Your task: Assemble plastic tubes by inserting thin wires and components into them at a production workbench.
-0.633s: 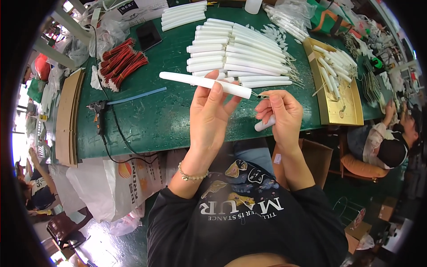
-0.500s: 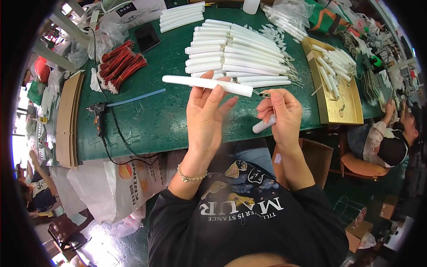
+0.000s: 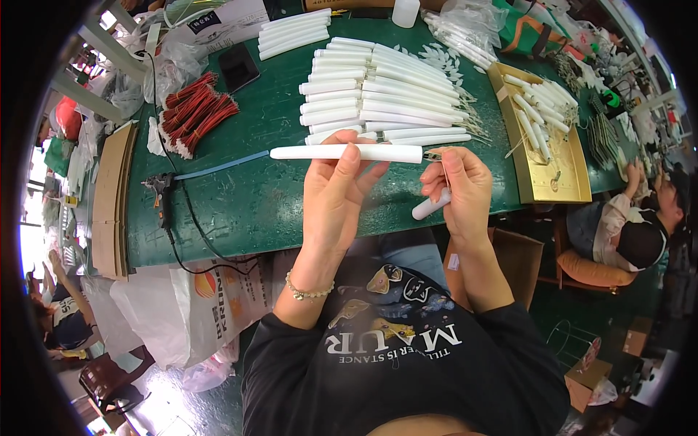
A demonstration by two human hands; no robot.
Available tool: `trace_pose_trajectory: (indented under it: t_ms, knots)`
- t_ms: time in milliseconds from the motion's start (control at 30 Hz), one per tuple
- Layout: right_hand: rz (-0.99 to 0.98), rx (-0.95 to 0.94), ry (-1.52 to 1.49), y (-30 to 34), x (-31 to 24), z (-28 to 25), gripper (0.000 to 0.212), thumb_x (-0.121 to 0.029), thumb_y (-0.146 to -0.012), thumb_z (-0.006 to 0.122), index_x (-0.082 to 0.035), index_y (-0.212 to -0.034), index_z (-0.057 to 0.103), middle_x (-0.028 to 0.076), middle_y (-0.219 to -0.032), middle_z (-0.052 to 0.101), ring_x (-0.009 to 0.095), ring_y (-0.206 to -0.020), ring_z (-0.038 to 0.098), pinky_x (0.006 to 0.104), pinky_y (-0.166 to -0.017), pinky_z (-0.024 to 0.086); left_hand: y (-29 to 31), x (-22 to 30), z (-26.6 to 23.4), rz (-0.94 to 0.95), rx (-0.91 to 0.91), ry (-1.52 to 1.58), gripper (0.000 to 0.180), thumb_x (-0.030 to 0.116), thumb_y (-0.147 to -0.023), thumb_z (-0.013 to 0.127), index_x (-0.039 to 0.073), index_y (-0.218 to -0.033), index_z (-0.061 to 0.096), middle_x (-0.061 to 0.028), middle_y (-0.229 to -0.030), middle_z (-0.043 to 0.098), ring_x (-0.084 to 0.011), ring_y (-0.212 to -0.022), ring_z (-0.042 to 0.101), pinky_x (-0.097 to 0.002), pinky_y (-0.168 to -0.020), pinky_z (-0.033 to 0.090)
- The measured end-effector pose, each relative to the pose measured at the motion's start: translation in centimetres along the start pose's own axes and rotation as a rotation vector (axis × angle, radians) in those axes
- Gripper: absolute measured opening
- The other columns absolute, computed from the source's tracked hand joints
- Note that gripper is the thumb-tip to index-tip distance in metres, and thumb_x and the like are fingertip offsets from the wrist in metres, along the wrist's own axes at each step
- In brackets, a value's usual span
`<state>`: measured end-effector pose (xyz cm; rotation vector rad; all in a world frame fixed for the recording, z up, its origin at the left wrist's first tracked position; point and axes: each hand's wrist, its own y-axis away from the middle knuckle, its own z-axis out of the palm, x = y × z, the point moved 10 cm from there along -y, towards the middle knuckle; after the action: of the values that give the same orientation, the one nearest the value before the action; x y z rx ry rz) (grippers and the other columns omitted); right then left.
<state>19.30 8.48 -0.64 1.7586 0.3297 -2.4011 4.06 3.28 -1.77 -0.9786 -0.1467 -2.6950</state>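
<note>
A long white candle-shaped tube [image 3: 385, 152] lies nearly level across the fingers of my left hand [image 3: 331, 192], pinched under the thumb. Its rounded tip points left. At its right end, my right hand [image 3: 469, 185] pinches a small part with thin wires [image 3: 432, 156] against the tube's opening; whether it has gone inside is too small to tell. The curled lower fingers of that hand also hold a short white cylinder [image 3: 430, 205]. Just beyond both hands, rows of similar white candle tubes [image 3: 407, 94] lie on the green table [image 3: 240, 211], thin wires trailing from their right ends.
A gold tray [image 3: 534, 190] of white tubes stands at right. Red wire bundles [image 3: 196, 116], a black phone-like slab [image 3: 238, 67] and a glue gun [image 3: 163, 196] with its cord lie at left. Plastic bags [image 3: 174, 305] hang below the front edge. Another person [image 3: 640, 232] sits at far right.
The tube in my left hand has swung from a slant to nearly level. Its right end has come against the small part in my right hand, which has hardly moved.
</note>
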Motion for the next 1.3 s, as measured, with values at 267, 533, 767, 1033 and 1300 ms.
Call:
trace_pose_trajectory:
  t_ms: [267, 533, 767, 1033, 1300]
  knots:
    - [-0.010, 0.012, 0.014, 0.0, -0.4, 0.0, 0.026, -0.022, -0.086, 0.050, 0.002, -0.085, 0.057, 0.010, -0.062, 0.058, 0.009, -0.046, 0.050, 0.0169, -0.040, 0.036, 0.0, 0.7, 0.8, 0.010, -0.042, 0.023, 0.024, 0.010, -0.084, 0.052, 0.005, -0.105, 0.042, -0.0138, -0.103, 0.053, -0.0269, -0.100, 0.052, -0.0384, -0.087, 0.041]
    - [0.002, 0.008, 0.010, 0.1, -0.4, 0.2, 0.026, -0.022, -0.086, 0.050, 0.003, -0.086, 0.058, 0.010, -0.062, 0.058, 0.009, -0.046, 0.050, 0.0171, -0.040, 0.036, -0.3, 0.0, -0.2, 0.010, -0.044, 0.126, 0.020, 0.012, -0.084, 0.052, 0.006, -0.101, 0.045, -0.0101, -0.099, 0.054, -0.0224, -0.097, 0.052, -0.0400, -0.086, 0.042]
    - [-0.008, 0.010, -0.004, 0.0, -0.4, -0.1, 0.026, -0.022, -0.086, 0.050, 0.003, -0.087, 0.058, 0.011, -0.065, 0.060, 0.010, -0.048, 0.053, 0.0173, -0.041, 0.038, -0.1, 0.4, -0.5, 0.032, 0.014, 0.060, 0.029, 0.008, -0.083, 0.053, 0.006, -0.110, 0.040, -0.0136, -0.101, 0.054, -0.0244, -0.101, 0.051, -0.0404, -0.087, 0.042]
    - [-0.011, 0.015, 0.003, -0.1, -0.5, 0.0, 0.026, -0.022, -0.086, 0.051, 0.003, -0.088, 0.058, 0.012, -0.068, 0.061, 0.010, -0.050, 0.054, 0.0173, -0.040, 0.037, -0.3, 0.2, -0.6, 0.007, -0.028, 0.163, 0.022, 0.006, -0.082, 0.053, 0.006, -0.102, 0.045, -0.0122, -0.103, 0.054, -0.0260, -0.104, 0.049, -0.0420, -0.091, 0.039]
    - [-0.043, 0.041, 0.030, 0.3, -0.7, -0.5, 0.022, -0.018, -0.086, 0.049, 0.003, -0.088, 0.057, 0.010, -0.068, 0.059, 0.010, -0.051, 0.053, 0.0166, -0.039, 0.035, -0.2, 0.0, -0.2, 0.019, -0.046, 0.137, 0.020, 0.010, -0.084, 0.052, 0.009, -0.102, 0.044, -0.0069, -0.093, 0.054, -0.0202, -0.096, 0.052, -0.0363, -0.083, 0.045]
